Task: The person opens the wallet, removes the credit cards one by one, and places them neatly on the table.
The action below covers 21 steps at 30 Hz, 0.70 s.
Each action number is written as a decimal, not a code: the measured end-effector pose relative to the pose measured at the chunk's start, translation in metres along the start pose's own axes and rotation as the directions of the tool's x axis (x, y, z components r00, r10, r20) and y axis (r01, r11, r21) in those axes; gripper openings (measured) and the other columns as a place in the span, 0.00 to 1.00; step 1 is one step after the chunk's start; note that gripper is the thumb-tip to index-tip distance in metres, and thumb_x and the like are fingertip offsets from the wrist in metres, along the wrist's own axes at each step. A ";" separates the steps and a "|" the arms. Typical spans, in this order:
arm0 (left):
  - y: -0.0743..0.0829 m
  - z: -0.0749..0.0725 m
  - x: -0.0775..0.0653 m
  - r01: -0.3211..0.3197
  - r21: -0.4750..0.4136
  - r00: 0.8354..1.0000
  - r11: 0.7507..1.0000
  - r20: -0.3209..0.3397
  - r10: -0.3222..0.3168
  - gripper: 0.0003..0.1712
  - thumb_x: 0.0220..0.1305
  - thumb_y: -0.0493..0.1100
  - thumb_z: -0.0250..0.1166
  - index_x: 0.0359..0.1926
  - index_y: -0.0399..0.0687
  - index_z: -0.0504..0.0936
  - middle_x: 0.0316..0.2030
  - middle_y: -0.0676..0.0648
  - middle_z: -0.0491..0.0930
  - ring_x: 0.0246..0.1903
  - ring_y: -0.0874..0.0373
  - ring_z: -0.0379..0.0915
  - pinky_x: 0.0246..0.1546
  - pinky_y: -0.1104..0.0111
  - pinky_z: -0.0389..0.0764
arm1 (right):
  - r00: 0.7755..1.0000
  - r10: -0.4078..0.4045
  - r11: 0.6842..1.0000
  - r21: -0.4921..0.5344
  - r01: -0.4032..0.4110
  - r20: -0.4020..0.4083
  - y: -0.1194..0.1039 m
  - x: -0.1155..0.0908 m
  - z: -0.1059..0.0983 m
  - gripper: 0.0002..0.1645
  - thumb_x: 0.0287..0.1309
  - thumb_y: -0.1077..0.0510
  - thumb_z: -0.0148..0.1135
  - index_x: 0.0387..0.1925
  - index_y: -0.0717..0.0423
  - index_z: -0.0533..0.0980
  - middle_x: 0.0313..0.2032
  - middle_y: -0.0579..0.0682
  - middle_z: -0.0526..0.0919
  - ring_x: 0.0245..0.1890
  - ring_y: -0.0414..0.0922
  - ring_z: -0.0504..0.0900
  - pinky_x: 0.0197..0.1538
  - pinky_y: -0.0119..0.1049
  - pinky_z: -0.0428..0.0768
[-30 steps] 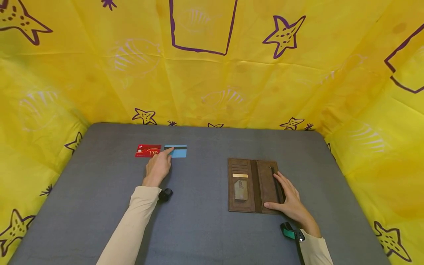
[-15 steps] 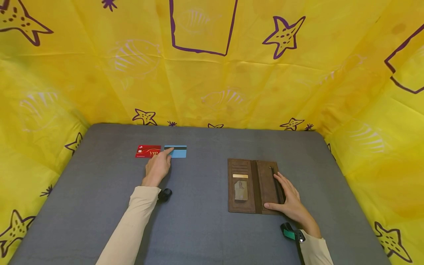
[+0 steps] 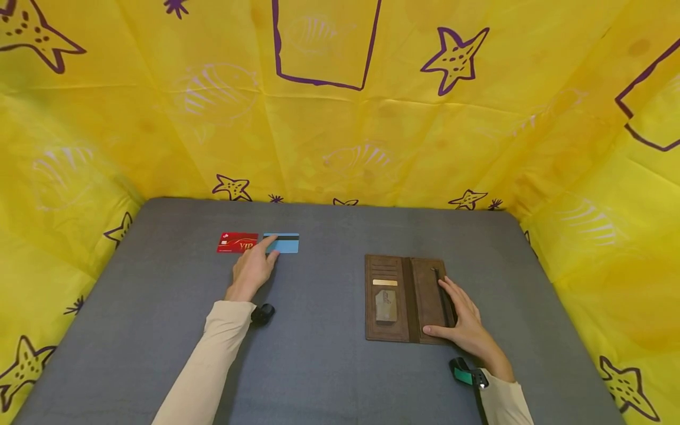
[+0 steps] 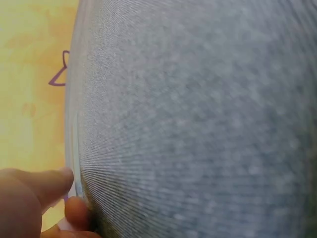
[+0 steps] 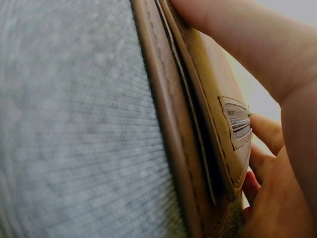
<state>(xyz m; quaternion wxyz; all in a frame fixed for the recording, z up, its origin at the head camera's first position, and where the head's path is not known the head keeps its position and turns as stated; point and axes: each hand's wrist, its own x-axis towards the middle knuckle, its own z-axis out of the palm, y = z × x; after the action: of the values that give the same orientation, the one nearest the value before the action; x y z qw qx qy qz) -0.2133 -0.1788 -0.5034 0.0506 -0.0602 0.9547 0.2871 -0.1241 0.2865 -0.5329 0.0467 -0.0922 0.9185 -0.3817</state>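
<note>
A light-blue card with a black stripe (image 3: 289, 245) lies flat near the back left. My left hand (image 3: 251, 271) reaches over it, the straight index finger on the stripe and the thumb at the near edge. Seen edge-on in the left wrist view, the card (image 4: 77, 148) is a pale strip by the fingertips. An unfolded brown wallet (image 3: 411, 295) lies to the right. Across its right half rests my right hand (image 3: 467, 324), thumb on the leather and fingers along the zip side. The wallet's zip end (image 5: 237, 124) shows between thumb and fingers in the right wrist view.
A red VIP card (image 3: 234, 241) lies just left of the blue card, its lower right corner partly behind the left hand. Everything is on a grey cloth-covered table (image 3: 319, 366), with a patterned yellow curtain (image 3: 329, 118) around its back and sides.
The left thumb has spread from the index finger to the blue card's near edge, and that wrist has shifted slightly left. The right hand and the wallet have stayed put.
</note>
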 end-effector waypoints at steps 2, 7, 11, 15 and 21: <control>0.001 0.000 -0.001 0.002 -0.009 1.000 1.000 0.010 -0.002 0.28 0.73 0.52 0.56 0.72 0.57 0.67 0.61 0.36 0.77 0.38 0.41 0.78 0.33 0.51 0.76 | 1.000 -0.005 1.000 -0.002 0.005 -0.001 0.000 0.000 0.001 0.64 0.41 0.47 0.80 0.76 0.50 0.55 0.78 0.60 0.48 0.74 0.68 0.44 0.63 0.74 0.42; 0.010 0.001 -0.003 0.000 -0.010 1.000 1.000 0.014 0.000 0.29 0.72 0.56 0.56 0.71 0.58 0.67 0.47 0.40 0.85 0.35 0.46 0.78 0.30 0.55 0.75 | 1.000 -0.014 1.000 -0.005 0.014 -0.006 0.001 0.000 0.001 0.63 0.41 0.47 0.80 0.76 0.50 0.55 0.77 0.60 0.48 0.74 0.68 0.45 0.63 0.74 0.42; 0.020 0.008 -0.006 -0.018 -0.011 1.000 1.000 0.001 0.018 0.28 0.72 0.58 0.56 0.70 0.59 0.69 0.42 0.44 0.87 0.34 0.48 0.80 0.27 0.59 0.73 | 1.000 -0.015 1.000 -0.011 0.015 -0.004 0.002 0.000 0.001 0.63 0.42 0.47 0.79 0.76 0.50 0.55 0.77 0.60 0.48 0.74 0.69 0.45 0.63 0.74 0.42; 0.031 0.018 -0.009 -0.054 -0.045 0.999 0.998 -0.007 0.054 0.27 0.71 0.56 0.58 0.68 0.57 0.71 0.34 0.47 0.86 0.26 0.53 0.76 0.22 0.64 0.69 | 1.000 -0.011 1.000 -0.017 0.011 -0.003 0.002 0.000 0.001 0.61 0.44 0.47 0.78 0.76 0.51 0.55 0.77 0.61 0.48 0.74 0.69 0.45 0.63 0.74 0.42; 0.046 0.030 -0.013 -0.103 -0.095 0.995 0.990 -0.010 0.103 0.27 0.70 0.53 0.61 0.66 0.54 0.72 0.25 0.48 0.78 0.21 0.56 0.70 0.23 0.65 0.66 | 1.000 -0.010 1.000 -0.013 0.010 -0.002 0.001 0.001 0.000 0.60 0.46 0.47 0.77 0.76 0.51 0.55 0.77 0.61 0.48 0.74 0.69 0.44 0.63 0.74 0.41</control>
<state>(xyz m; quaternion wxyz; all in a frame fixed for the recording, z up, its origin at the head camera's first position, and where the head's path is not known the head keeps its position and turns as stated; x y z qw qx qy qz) -0.2054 -0.1232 -0.5014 0.0303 -0.0139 0.9417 0.3347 -0.1247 0.2872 -0.5342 0.0433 -0.0965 0.9204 -0.3763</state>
